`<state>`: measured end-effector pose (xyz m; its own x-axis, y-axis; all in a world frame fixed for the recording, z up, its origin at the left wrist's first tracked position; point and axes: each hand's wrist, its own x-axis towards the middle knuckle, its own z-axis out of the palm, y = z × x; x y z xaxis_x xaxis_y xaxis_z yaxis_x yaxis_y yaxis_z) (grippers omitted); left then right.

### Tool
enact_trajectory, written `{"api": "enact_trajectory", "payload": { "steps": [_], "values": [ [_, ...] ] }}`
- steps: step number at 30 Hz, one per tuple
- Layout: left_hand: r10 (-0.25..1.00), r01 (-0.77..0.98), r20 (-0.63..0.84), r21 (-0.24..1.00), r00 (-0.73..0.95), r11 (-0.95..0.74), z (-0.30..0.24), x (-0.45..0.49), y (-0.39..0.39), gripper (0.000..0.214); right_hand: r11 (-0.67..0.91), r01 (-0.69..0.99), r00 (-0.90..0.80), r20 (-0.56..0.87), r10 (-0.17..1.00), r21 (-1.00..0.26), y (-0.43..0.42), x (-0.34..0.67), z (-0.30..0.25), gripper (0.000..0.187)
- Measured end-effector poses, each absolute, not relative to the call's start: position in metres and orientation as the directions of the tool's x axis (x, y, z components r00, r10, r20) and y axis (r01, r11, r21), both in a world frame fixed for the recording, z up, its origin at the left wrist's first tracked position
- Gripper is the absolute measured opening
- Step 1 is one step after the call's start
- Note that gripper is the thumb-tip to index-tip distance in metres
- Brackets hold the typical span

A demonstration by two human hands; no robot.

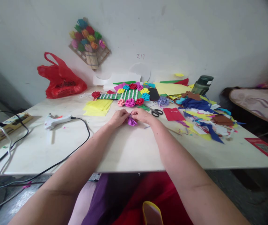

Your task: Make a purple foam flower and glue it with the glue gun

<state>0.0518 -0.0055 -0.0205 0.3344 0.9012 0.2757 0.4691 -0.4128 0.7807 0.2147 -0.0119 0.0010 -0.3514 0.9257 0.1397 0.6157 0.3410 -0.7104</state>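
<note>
Between my two hands is a small purple paper flower [132, 122], its petals fanned out toward me. My left hand [120, 117] pinches it from the left, and my right hand [141, 115] pinches it from the right; the fingers hide its upper end. Just beyond my hands lies a green-and-white striped craft piece [128, 94] edged with paper roses in several colors. Black-handled scissors [157, 112] rest to the right of my right hand. Yellow paper sheets [98, 107] lie beyond and left of my left hand.
A white glue gun [57, 120] stands at left, its black cord crossing the table toward a power strip [7, 126]. A red plastic bag [61, 79] sits at the back left. Colored scraps [201, 109], a red sheet [174, 114] and a green bottle [203, 85] are at right.
</note>
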Motion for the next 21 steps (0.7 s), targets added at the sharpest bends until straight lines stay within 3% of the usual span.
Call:
{"api": "enact_trajectory", "payload": {
  "steps": [5, 11, 21],
  "values": [
    [0.899, 0.499, 0.264, 0.759, 0.349, -0.417, -0.019, 0.052, -0.006, 0.029, 0.283, 0.506, -0.391, 0.076, 0.917, -0.815, -0.013, 0.216, 0.0, 0.016],
    [0.902, 0.552, 0.259, 0.721, 0.344, -0.418, -0.021, 0.052, -0.004, 0.027, 0.3, 0.5, -0.367, 0.115, 0.923, -0.813, -0.015, 0.216, 0.0, 0.016],
    [0.908, 0.553, 0.245, 0.729, 0.338, -0.403, -0.022, 0.052, -0.004, 0.026, 0.111, 0.321, -0.193, 0.049, 0.98, -0.94, -0.008, 0.207, -0.011, 0.015]
  ]
}}
